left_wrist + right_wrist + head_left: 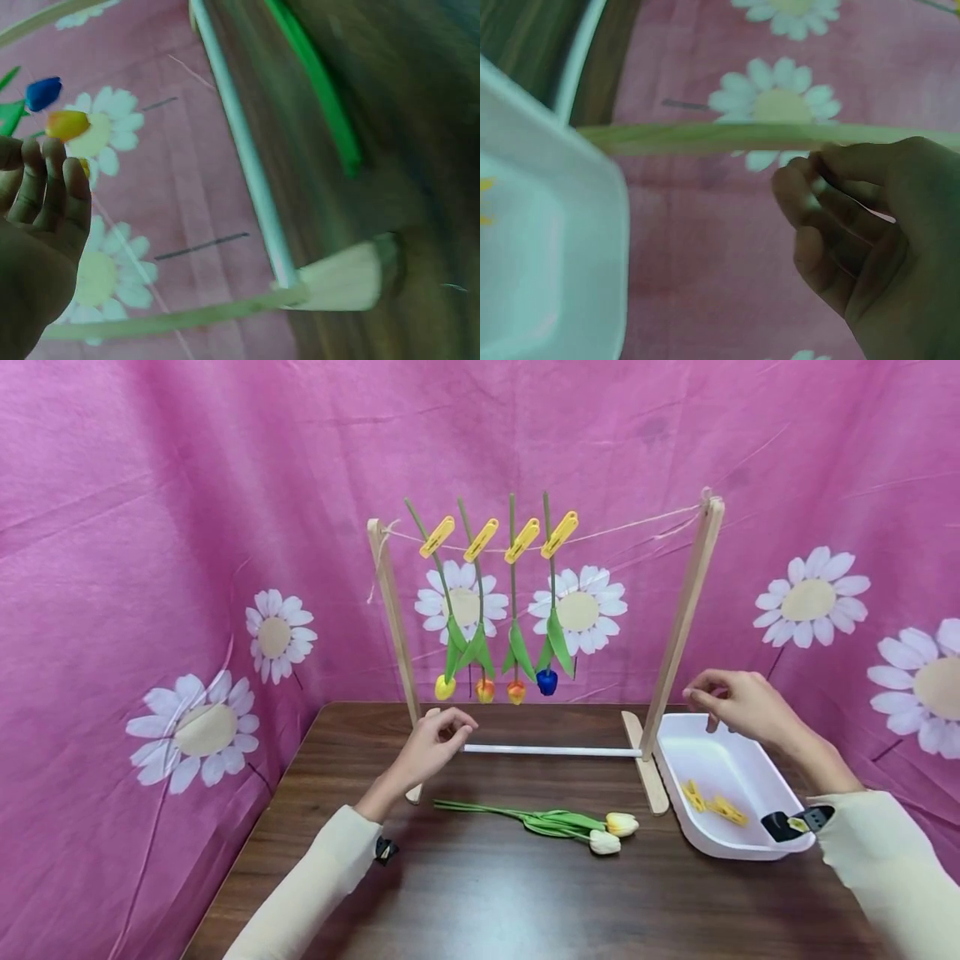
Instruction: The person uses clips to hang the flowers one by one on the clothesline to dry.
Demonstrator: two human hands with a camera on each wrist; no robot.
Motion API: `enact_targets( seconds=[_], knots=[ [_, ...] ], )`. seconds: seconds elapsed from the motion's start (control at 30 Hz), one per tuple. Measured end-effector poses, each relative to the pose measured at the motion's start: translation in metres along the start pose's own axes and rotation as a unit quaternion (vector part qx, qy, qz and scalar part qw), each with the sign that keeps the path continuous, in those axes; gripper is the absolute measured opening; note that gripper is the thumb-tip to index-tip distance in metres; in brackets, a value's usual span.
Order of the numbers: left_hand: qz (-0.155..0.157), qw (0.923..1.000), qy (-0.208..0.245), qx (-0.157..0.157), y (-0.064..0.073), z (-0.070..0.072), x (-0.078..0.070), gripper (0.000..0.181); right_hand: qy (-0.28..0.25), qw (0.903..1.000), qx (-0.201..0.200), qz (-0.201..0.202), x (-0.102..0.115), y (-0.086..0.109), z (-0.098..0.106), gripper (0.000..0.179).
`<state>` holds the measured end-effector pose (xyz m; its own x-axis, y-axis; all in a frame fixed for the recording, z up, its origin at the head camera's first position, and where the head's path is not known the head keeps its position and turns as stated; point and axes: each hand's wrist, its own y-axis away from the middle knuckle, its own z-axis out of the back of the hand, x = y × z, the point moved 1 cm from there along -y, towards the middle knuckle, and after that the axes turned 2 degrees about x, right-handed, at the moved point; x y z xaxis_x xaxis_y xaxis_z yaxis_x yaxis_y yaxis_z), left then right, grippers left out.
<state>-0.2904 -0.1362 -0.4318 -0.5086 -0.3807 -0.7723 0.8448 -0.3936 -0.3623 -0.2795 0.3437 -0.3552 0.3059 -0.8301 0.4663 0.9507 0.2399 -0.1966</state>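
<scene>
Several tulips hang heads-down from a string, each stem held by a yellow clothespin (pixel 561 534); among them are a yellow tulip (pixel 445 687) and a blue tulip (pixel 547 682). My left hand (pixel 438 743) hovers near the stand's left post, fingers loosely bent around nothing. Over the back of a white tub (pixel 701 842) floats my right hand (pixel 738 702), its fingers also loosely bent and without anything in them. Yellow clothespins (pixel 726 811) lie inside the tub. On the table rest a white tulip (pixel 604 842) and a yellow-and-white tulip (pixel 622 824), their stems pointing left.
The wooden stand has a left post (pixel 396 618), a right post (pixel 684 627) and a white crossbar (pixel 551 750) low between them. A pink cloth (pixel 187 460) printed with daisies surrounds the wooden table (pixel 450 902) at the back and sides.
</scene>
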Motion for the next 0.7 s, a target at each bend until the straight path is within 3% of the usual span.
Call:
enact_targets(
  seconds=[0.2,0.4,0.53,0.7],
  knots=[
    [0.032,0.9988,-0.006,0.037,0.015,-0.003,0.023,0.011,0.012,0.9952,0.097,-0.013,-0.028,0.001,-0.023,0.012],
    [0.049,0.9932,-0.021,0.104,0.024,-0.005,0.042,0.015,-0.013,0.9811,0.19,-0.035,-0.047,-0.002,-0.043,0.011],
    [0.034,0.9862,-0.066,0.148,0.029,-0.006,0.053,0.016,-0.031,0.9699,0.238,-0.041,-0.059,-0.004,-0.057,0.011],
    [0.008,0.9749,-0.12,0.187,0.036,-0.009,0.055,0.01,-0.027,0.9576,0.282,-0.053,-0.067,-0.005,-0.069,0.01]
  ],
)
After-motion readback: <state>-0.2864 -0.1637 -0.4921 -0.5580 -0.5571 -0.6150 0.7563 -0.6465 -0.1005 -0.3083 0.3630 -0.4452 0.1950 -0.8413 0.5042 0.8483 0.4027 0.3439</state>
